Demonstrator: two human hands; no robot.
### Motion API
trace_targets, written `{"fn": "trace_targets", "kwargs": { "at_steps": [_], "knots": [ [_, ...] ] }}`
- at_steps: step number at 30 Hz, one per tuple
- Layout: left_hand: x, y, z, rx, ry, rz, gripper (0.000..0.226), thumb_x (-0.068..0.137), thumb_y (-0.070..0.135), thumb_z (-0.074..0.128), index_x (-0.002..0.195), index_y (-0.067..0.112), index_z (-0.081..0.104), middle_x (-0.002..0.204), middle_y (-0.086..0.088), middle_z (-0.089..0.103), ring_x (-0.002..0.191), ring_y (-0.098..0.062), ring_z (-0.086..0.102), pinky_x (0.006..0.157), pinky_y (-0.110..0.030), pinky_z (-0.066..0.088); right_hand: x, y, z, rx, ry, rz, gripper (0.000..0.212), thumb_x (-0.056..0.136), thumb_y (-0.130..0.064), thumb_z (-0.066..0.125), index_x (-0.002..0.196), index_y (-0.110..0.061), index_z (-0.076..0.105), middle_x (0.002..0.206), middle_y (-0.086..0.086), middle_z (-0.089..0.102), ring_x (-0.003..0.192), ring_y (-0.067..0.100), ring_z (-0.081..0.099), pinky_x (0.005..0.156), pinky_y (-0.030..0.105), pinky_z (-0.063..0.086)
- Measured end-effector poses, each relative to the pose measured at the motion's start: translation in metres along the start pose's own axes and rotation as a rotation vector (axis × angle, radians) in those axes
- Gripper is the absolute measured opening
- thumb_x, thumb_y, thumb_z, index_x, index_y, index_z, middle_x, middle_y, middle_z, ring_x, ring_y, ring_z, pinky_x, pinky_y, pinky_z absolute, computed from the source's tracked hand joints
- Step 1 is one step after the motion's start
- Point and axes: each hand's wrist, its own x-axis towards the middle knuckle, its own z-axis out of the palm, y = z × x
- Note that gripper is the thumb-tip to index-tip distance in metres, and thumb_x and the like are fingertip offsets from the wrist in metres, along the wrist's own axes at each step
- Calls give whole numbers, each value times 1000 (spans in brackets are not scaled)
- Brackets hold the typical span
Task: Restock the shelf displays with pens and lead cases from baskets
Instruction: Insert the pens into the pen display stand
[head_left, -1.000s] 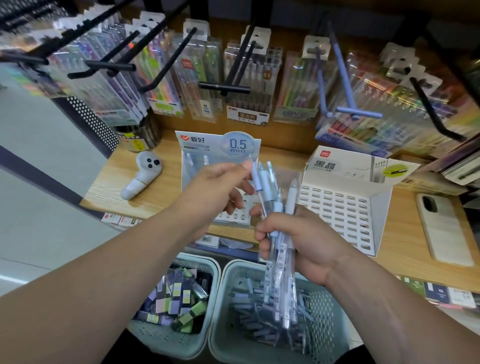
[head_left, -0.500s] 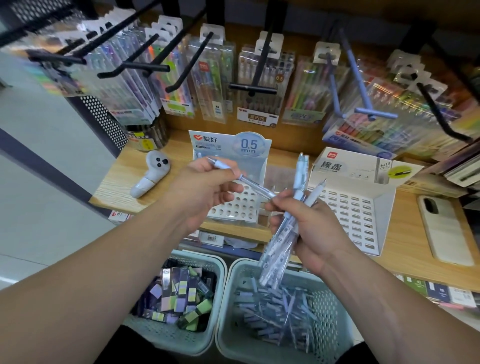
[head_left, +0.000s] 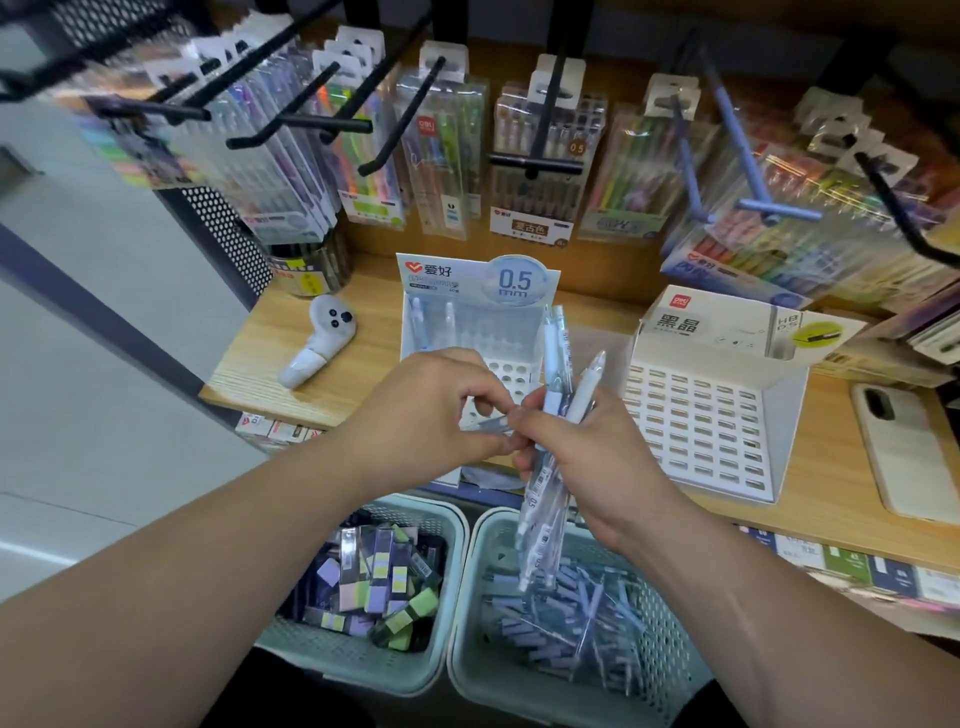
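Note:
My right hand (head_left: 587, 457) grips a bundle of pale blue pens (head_left: 558, 374), tips pointing down over the right basket (head_left: 470, 613) of loose pens. My left hand (head_left: 431, 415) pinches a single clear pen (head_left: 491, 425) lying sideways, its end meeting my right fingers. Both hands hover in front of the white 0.5 mm pen display (head_left: 467, 322), whose holed tray is partly hidden behind them. The left basket (head_left: 452, 525) holds several lead cases (head_left: 374, 582). The white lead case display (head_left: 711, 415) with slotted rows stands to the right.
A white controller (head_left: 322, 343) lies on the wooden shelf (head_left: 260, 364) at left. A phone (head_left: 904, 447) rests at the shelf's right end. Black pegs with hanging pen packs (head_left: 540, 156) jut out above. A black pen cup (head_left: 306, 265) stands at back left.
My left hand pulled one pen out of the bundle and brought it down sideways against my right fingers. The bundle stayed in my right hand, slightly more upright.

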Motion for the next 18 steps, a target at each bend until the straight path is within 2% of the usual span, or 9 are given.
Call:
{"fn": "trace_targets", "kwargs": {
  "at_steps": [2,6,9,11,14,16,18],
  "knots": [
    [0,-1,2,35,-16,5,20,75,25,89,92,19,79,75,16,57,73,8,54,65,-6,35,0,1,1,-10,-3,-12,20,87,1,70,74,-14,65,63,6,65,56,23,58,59,35,50],
    [1,-4,5,41,-60,-38,15,85,29,79,92,19,72,76,12,59,67,-6,52,59,-20,41,-2,-1,-2,-13,-69,-17,40,89,-5,72,59,-31,71,65,0,67,57,17,61,57,27,52],
    [1,-9,7,-1,-66,-65,9,89,22,75,94,18,69,72,12,57,63,-6,51,60,-23,44,1,-1,-4,58,-45,4,23,89,-9,73,70,-23,72,76,8,71,63,15,65,58,25,53],
    [3,-14,4,-113,40,-177,9,87,12,75,89,16,67,69,9,59,58,-4,50,58,-25,46,5,1,-7,96,12,10,4,89,-12,74,88,-10,71,82,11,71,68,16,67,60,25,54],
    [10,-23,-6,-177,320,-341,7,83,7,74,84,12,69,66,1,61,54,-10,50,55,-33,49,10,5,-11,99,79,18,21,88,-16,75,103,-2,68,82,10,71,74,19,68,66,28,57],
    [14,-30,-13,-87,469,-370,2,85,9,72,85,11,71,68,-4,65,55,-15,54,61,-37,52,11,6,-14,111,98,32,25,87,-17,76,106,-2,68,84,11,71,76,22,68,66,29,57],
    [16,-40,-17,19,545,-385,1,87,11,71,87,12,72,70,-2,67,61,-16,59,67,-40,55,11,6,-17,122,121,46,24,86,-17,77,105,-4,69,84,13,71,75,22,67,65,28,57]
  ]
}}
